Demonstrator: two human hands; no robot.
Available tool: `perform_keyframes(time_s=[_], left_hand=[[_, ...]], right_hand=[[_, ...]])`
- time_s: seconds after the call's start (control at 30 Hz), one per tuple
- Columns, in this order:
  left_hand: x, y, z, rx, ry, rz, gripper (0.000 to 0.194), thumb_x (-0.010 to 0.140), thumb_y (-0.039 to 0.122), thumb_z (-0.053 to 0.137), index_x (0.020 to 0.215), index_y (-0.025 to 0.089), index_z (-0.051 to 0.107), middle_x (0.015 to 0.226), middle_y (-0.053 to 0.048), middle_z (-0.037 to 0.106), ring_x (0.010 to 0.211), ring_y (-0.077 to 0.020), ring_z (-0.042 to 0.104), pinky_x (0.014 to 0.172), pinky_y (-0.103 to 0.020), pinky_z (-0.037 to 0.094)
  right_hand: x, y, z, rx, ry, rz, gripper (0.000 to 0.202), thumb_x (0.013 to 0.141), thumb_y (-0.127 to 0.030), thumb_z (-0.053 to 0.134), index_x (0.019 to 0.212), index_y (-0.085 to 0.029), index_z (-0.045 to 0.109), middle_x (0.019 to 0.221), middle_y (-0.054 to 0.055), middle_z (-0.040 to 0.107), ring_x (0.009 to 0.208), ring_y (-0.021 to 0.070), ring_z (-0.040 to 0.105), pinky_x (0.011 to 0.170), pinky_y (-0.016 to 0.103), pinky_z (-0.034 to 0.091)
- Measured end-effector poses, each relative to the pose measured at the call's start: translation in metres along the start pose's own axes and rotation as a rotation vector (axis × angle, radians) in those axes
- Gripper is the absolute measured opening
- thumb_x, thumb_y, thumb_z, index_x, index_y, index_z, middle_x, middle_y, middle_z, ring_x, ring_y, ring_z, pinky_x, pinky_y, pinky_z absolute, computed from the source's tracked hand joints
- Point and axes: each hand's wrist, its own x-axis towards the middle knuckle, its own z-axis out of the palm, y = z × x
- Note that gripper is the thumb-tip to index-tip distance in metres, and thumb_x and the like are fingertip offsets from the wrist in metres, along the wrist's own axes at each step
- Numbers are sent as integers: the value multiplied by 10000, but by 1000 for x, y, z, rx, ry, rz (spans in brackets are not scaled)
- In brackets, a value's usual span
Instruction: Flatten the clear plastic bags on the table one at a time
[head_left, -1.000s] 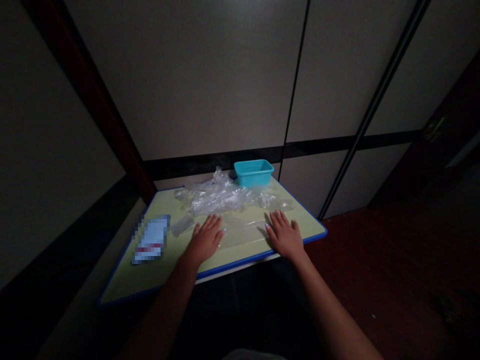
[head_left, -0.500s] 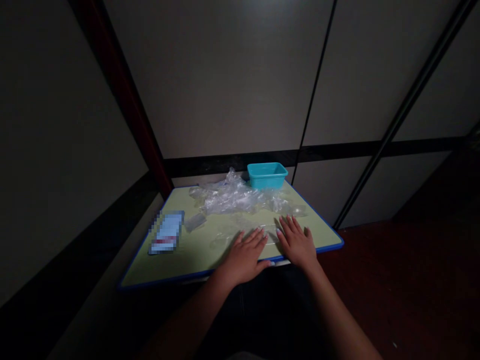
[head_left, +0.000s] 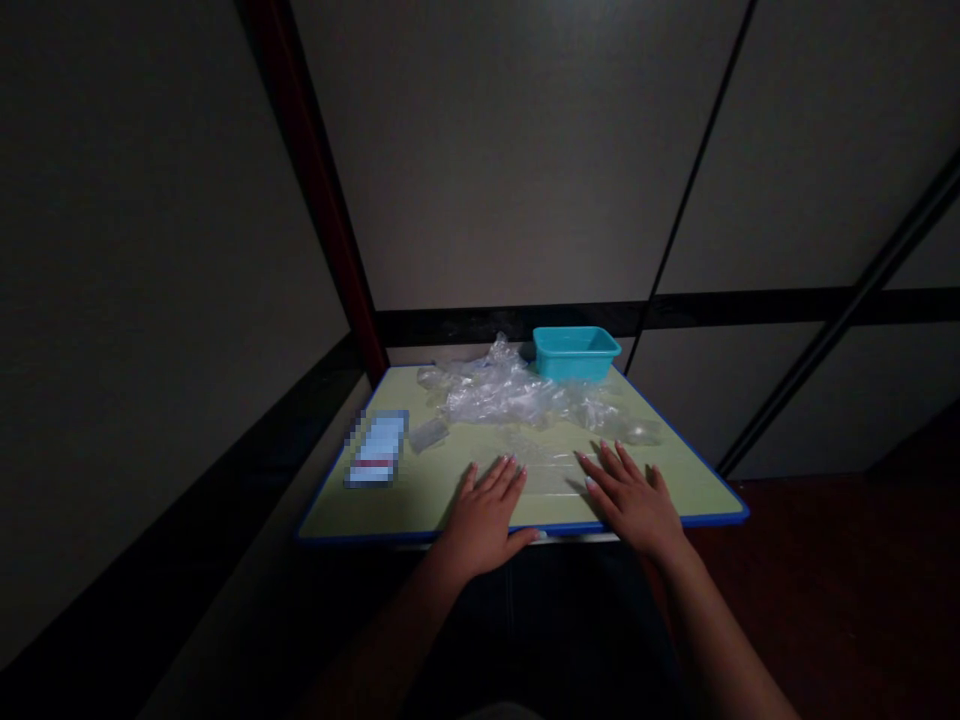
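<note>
My left hand [head_left: 484,515] lies palm down at the near edge of the small table [head_left: 420,510], fingers spread. To its right, my right hand [head_left: 630,500] rests palm down as well, its fingers apart. Between and under the fingertips is a flat clear plastic bag [head_left: 555,478], hard to make out against the pale green top. Beyond the hands spreads a crumpled heap of clear plastic bags [head_left: 502,390]. Neither hand grips anything.
A turquoise plastic basket [head_left: 576,360] stands at the table's back right. On the left lie a blurred-out phone-like rectangle [head_left: 379,450] and a small greyish translucent piece [head_left: 428,435]. A panelled wall [head_left: 510,180] rises right behind the table.
My hands have moved apart across the flat plastic, with the right hand shifting farther right. The view has turned a little left, so the table sits farther right in the picture.
</note>
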Motion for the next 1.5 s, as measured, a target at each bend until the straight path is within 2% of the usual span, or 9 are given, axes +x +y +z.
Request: perform_keyframes(time_s=[0.23,0.33,0.5,0.77,1.0,1.23,1.33,1.4,1.5], left_hand=[[-12,-9,-5,-17,37,-51,811,849,612,449,1490,228,134,1555,-94,124,1423,-272,115,1124,-533,80],[-11,-9,-5,-21,33,-39,818,849,611,448,1493,229,118,1550,-87,150,1422,-269,125,1128,-529,66],[-8,-10,-3,-42,-28,-47,785,851,615,438,1481,219,190,1531,-93,216,1408,-268,188,1127,-526,83],[-7,-12,-1,-22,-37,-63,726,870,575,432,1468,214,236,1523,-79,233,1402,-270,208,1119,-543,113],[-20,-21,-5,-11,-66,-90,675,887,534,425,1463,226,255,1518,-69,245,1398,-261,225,1108,-538,165],[-34,-28,-14,-2,-104,-117,644,893,485,430,1461,234,260,1515,-67,255,1396,-246,234,1108,-512,185],[-36,-26,-15,7,-102,-126,661,893,491,424,1468,225,237,1523,-73,228,1405,-251,204,1108,-530,168],[-33,-24,-15,18,-76,-126,701,879,512,440,1475,220,215,1531,-82,202,1410,-268,181,1106,-553,141],[-25,-22,-16,25,-41,-91,790,832,562,495,1479,220,201,1535,-97,186,1411,-292,165,1107,-573,88]], right_hand=[[1,0,1,-4,3,23,523,952,-515,212,1449,-355,237,1546,16,160,1421,245,98,1064,592,201],[0,-1,-2,2,-6,30,532,951,-519,218,1452,-342,238,1548,22,153,1420,239,103,1071,577,197],[0,-2,-3,32,-14,17,559,939,-568,213,1446,-337,262,1548,33,159,1422,247,86,1067,590,180],[1,-3,-5,61,-29,24,577,934,-588,203,1451,-337,248,1555,52,130,1425,249,54,1065,601,153],[0,-4,-6,56,-23,21,558,944,-554,210,1458,-338,225,1553,48,141,1424,240,64,1065,590,174],[0,-1,-3,43,29,32,540,949,-523,237,1447,-318,271,1545,53,172,1420,240,108,1062,593,189],[-8,-11,0,46,130,37,556,949,-480,265,1457,-254,263,1544,72,160,1418,241,125,1087,604,84],[-17,-26,0,76,187,8,577,946,-462,283,1470,-228,223,1542,75,157,1416,239,139,1095,599,-1],[-27,-58,-2,166,179,-144,598,945,-459,291,1481,-219,179,1533,67,183,1414,217,154,1109,559,-54]])
